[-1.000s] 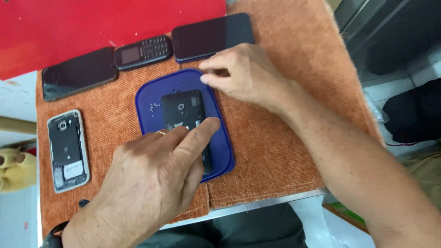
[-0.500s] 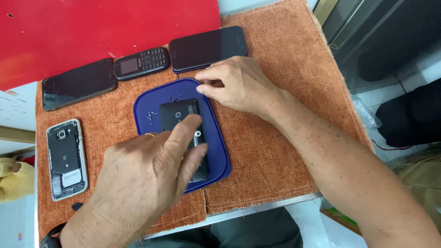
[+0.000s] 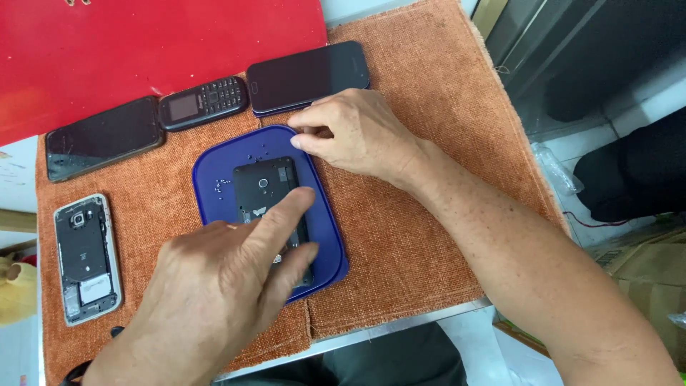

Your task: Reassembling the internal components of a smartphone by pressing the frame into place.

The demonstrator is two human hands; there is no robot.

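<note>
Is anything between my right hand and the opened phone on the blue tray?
Nothing visible does. The right hand rests at the blue tray's top right corner, beside the opened phone. The left hand already presses on that phone's lower half, covering it.

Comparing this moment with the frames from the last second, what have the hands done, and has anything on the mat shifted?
Little changed. The left hand still presses its fingers on the opened phone in the blue tray. The right hand has curled its fingertips closer together at the tray's upper right rim, pinching something too small to tell. The other phones on the orange mat and the red board lie as before.
</note>
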